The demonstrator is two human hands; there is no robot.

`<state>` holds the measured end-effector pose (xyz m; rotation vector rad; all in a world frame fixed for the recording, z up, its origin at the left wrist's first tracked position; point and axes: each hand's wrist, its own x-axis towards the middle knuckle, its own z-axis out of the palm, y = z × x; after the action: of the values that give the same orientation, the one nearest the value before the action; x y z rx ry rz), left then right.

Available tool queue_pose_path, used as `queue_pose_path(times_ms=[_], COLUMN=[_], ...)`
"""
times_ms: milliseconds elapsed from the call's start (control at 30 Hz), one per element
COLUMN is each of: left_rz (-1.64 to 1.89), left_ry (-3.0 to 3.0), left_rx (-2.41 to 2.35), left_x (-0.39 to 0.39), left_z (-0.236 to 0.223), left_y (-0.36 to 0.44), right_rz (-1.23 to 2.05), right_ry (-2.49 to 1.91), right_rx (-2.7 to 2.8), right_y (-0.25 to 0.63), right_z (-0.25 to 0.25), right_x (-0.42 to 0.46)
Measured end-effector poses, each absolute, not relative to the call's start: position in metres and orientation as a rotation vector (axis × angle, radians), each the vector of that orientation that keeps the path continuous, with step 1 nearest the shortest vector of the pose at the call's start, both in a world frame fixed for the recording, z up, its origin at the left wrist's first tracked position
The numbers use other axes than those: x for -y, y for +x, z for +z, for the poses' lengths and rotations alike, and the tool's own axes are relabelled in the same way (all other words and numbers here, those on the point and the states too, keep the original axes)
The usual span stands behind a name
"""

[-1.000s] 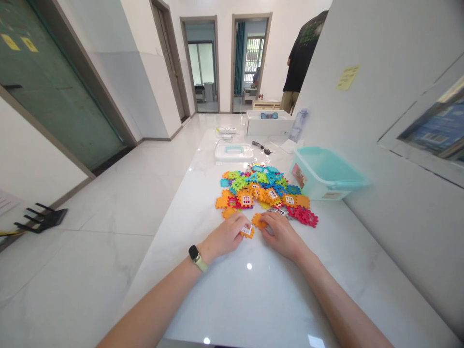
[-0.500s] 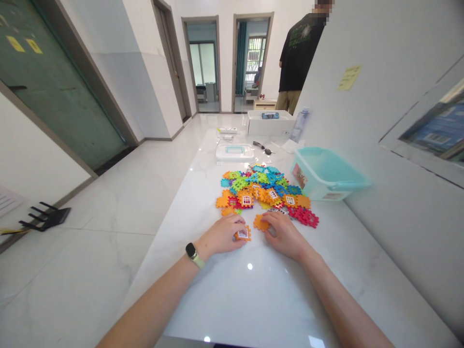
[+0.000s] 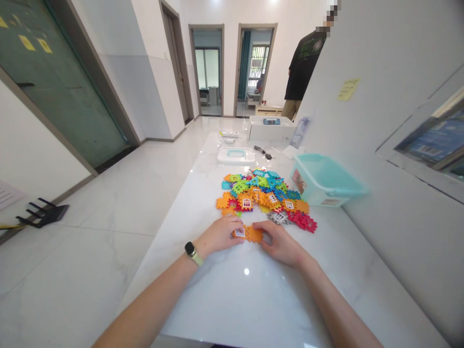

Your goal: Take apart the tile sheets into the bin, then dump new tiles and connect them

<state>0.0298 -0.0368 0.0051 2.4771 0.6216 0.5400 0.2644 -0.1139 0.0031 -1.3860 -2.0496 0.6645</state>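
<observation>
Our left grip (image 3: pixel 219 236) and right grip (image 3: pixel 279 244) have closed narrowly on two orange interlocking tiles (image 3: pixel 248 234), now brought together edge to edge, just before the colourful tile pile (image 3: pixel 261 193) on the marble surface (image 3: pixel 224 299).

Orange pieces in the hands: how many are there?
2: a windowed orange plastic piece in the left hand, and a plain orange piece in the right hand, edges meeting.
</observation>
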Motion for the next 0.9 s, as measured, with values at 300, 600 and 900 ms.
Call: queue_pose_path(times_ms=[300, 600, 900], left_rz=[0.528, 0.543, 0.520], left_ry=[2.474, 2.453, 2.419], left_rx=[-0.646, -0.669, -0.680], left_x=[0.038, 0.039, 0.033], left_z=[0.003, 0.004, 0.000], left_y=[0.031, 0.032, 0.032], right_rz=[0.728, 0.615, 0.534], right_ry=[-1.431, -1.403, -1.377], right_rx=[2.006, 2.027, 2.070], right_y=[0.264, 0.255, 0.246], right_z=[0.003, 0.007, 0.012], right_x=[0.114, 0.113, 0.114])
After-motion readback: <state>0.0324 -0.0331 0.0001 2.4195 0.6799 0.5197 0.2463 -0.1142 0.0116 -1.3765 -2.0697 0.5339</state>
